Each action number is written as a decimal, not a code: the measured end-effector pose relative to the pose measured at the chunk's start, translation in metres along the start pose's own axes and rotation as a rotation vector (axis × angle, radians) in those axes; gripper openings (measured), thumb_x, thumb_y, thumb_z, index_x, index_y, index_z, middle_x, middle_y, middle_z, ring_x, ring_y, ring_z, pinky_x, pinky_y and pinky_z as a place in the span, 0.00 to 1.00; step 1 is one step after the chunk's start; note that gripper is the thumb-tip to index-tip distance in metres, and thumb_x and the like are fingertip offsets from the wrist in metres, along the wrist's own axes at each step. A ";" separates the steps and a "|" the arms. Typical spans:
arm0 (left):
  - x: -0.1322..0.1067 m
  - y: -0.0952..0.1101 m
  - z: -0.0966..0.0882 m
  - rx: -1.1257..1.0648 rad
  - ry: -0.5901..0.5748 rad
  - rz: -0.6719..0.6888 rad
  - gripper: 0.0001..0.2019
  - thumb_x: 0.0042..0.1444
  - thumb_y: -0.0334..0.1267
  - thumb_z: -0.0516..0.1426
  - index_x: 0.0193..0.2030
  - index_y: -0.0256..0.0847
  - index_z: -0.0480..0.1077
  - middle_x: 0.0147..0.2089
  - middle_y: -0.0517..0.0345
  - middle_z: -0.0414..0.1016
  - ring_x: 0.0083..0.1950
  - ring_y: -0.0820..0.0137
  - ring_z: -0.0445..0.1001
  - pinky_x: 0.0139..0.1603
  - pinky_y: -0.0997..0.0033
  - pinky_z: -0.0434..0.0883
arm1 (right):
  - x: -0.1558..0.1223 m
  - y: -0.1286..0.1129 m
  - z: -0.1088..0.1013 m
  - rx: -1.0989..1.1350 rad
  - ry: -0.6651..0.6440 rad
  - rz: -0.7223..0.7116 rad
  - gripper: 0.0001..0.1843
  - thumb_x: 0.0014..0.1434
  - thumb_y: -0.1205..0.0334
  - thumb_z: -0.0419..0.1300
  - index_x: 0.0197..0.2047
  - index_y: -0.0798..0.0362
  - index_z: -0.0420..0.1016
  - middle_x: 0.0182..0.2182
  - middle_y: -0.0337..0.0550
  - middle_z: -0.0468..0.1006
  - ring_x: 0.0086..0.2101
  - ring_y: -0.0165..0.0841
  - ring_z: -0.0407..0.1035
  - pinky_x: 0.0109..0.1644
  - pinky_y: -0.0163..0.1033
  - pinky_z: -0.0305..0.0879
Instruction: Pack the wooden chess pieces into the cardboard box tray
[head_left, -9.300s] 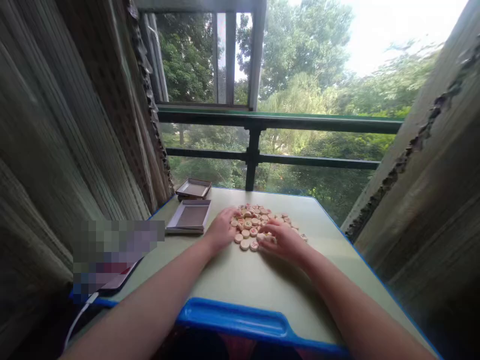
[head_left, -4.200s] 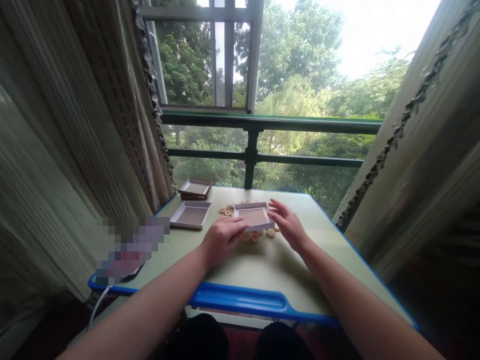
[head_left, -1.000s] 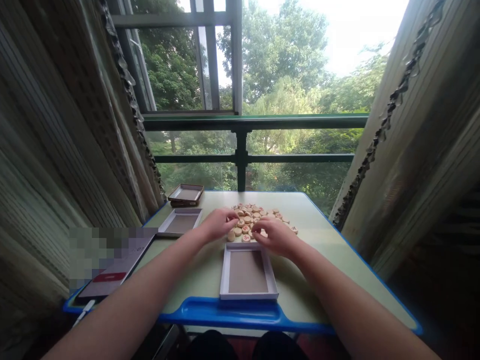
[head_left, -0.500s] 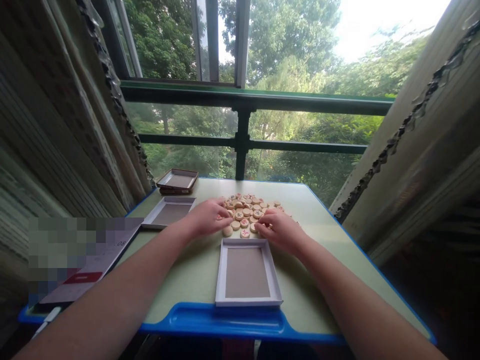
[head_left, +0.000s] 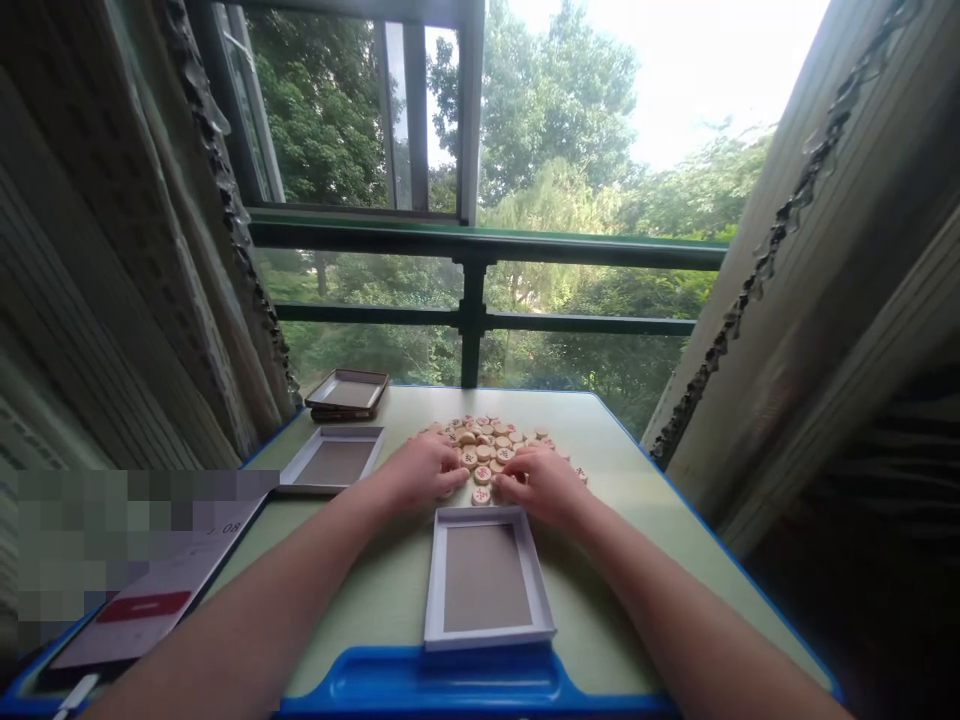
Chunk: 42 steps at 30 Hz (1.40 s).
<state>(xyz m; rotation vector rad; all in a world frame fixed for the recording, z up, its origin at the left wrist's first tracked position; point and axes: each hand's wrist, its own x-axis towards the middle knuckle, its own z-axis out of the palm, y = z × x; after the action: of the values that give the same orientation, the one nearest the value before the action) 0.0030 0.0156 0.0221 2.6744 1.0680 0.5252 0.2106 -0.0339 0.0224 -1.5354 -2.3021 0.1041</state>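
Observation:
A heap of round wooden xiangqi pieces (head_left: 483,454) lies on the table, several with red or dark characters facing up. At the heap's left side is my left hand (head_left: 429,468), its fingers bent down and closed over pieces it hides. My right hand (head_left: 546,484) rests at the near right side, thumb and fingers curled together low among the pieces; whatever they pinch is hidden. Between the fingertips sits a red-marked piece (head_left: 481,496), apart from both hands. Just below the heap lies a shallow white-rimmed box tray (head_left: 433,580) with a grey-brown bottom.
To the left lies another open box tray (head_left: 300,472), with stacked brown trays (head_left: 345,412) behind it. A tablet-like screen (head_left: 161,590) with a white cable (head_left: 77,692) is at the left edge. The blue table rim (head_left: 450,680) has a molded trough. Curtains and a railed window surround the table.
The view has tilted up slightly. My left hand has come down over the loose pieces at the near left, covering them. My right fingers have moved in closer to the front red piece.

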 end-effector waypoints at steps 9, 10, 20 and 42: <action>-0.002 0.001 0.000 0.047 -0.005 -0.001 0.19 0.54 0.49 0.51 0.23 0.38 0.74 0.26 0.55 0.71 0.32 0.70 0.65 0.33 0.72 0.59 | -0.002 0.003 0.000 -0.054 0.027 0.044 0.14 0.56 0.60 0.52 0.26 0.53 0.75 0.28 0.43 0.74 0.31 0.30 0.63 0.34 0.33 0.55; -0.003 0.001 -0.001 0.047 0.001 -0.008 0.18 0.53 0.48 0.52 0.24 0.39 0.74 0.26 0.55 0.71 0.32 0.70 0.65 0.33 0.72 0.59 | -0.003 0.003 -0.004 -0.058 0.015 0.060 0.13 0.55 0.60 0.53 0.27 0.53 0.76 0.29 0.43 0.74 0.32 0.30 0.64 0.34 0.33 0.55; -0.009 -0.004 -0.015 0.000 -0.102 -0.021 0.09 0.48 0.36 0.53 0.28 0.39 0.75 0.29 0.57 0.74 0.31 0.71 0.67 0.33 0.75 0.61 | -0.010 0.013 -0.029 0.050 -0.214 0.062 0.11 0.46 0.62 0.59 0.34 0.50 0.79 0.25 0.38 0.73 0.25 0.27 0.62 0.28 0.31 0.54; -0.016 -0.001 -0.023 -0.193 -0.166 -0.100 0.14 0.47 0.41 0.53 0.37 0.37 0.75 0.32 0.56 0.76 0.31 0.71 0.70 0.32 0.75 0.63 | -0.007 0.012 -0.015 -0.067 -0.022 0.085 0.09 0.51 0.59 0.55 0.28 0.52 0.76 0.26 0.40 0.74 0.26 0.27 0.62 0.27 0.31 0.50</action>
<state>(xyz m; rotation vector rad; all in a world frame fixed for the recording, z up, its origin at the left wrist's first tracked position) -0.0177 0.0066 0.0383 2.4356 1.0403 0.3607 0.2286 -0.0374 0.0310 -1.6734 -2.2789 0.0665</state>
